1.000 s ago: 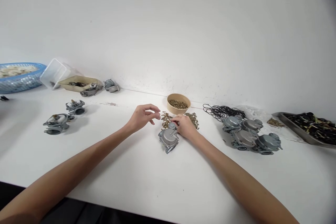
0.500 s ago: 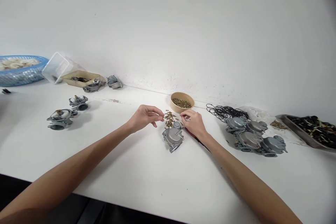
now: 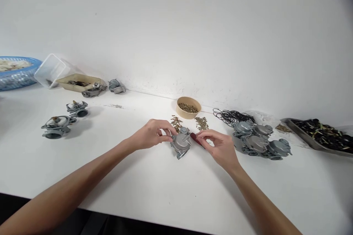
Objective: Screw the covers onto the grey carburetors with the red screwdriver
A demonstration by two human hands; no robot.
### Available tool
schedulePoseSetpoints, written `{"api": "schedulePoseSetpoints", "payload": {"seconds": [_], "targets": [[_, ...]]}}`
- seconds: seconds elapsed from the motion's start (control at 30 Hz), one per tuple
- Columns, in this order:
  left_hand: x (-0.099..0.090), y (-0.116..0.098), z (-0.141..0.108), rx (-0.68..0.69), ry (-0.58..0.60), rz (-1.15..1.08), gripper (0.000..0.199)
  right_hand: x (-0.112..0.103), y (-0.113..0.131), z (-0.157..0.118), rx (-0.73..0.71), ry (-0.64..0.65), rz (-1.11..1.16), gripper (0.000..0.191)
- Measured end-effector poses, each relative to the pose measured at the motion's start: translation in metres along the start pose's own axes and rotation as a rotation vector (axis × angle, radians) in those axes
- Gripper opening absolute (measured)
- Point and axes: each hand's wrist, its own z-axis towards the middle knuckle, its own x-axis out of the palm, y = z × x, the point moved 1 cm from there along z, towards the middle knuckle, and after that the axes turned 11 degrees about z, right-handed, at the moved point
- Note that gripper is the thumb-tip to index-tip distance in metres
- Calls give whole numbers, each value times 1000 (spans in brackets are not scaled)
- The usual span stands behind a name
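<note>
A grey metal carburetor (image 3: 182, 142) sits on the white table in front of me, its rounded bowl facing up. My left hand (image 3: 156, 134) grips its left side between thumb and curled fingers. To the right, my right hand (image 3: 216, 145) pinches at the red handle of what looks like a screwdriver (image 3: 194, 138); most of that tool is hidden by the hand. Just behind the carburetor lie small brass screws (image 3: 176, 122), and another pile of screws (image 3: 202, 123) lies behind my right hand. A round cardboard bowl (image 3: 188, 114) full of screws stands behind both piles.
Several assembled carburetors (image 3: 256, 143) stand at right, near black rubber rings (image 3: 234, 116) and a metal tray (image 3: 309, 137) of dark parts. At left are two carburetor bodies (image 3: 56, 128), a beige tray (image 3: 78, 88), a clear bin (image 3: 49, 71) and a blue basket (image 3: 20, 79).
My left hand has come from beside the screws down onto the carburetor. My right hand has moved back toward me from the screws to the red handle. The view has shifted slightly.
</note>
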Motion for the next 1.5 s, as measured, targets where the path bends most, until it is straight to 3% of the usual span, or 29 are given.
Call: {"api": "schedulePoseSetpoints", "payload": {"seconds": [0.23,0.77,1.1,1.5], "targets": [[4,4,-2,88,-25,103,6,15,-11,-11,133,34,175,8],[10,3,-5,271,-83,186,15,22,-12,-12,40,-18,152,4],[13,7,-6,293,-103,208,13,22,-9,-15,-122,17,96,12],[12,10,-5,300,-106,231,10,22,-12,-17,-124,35,49,12]]}}
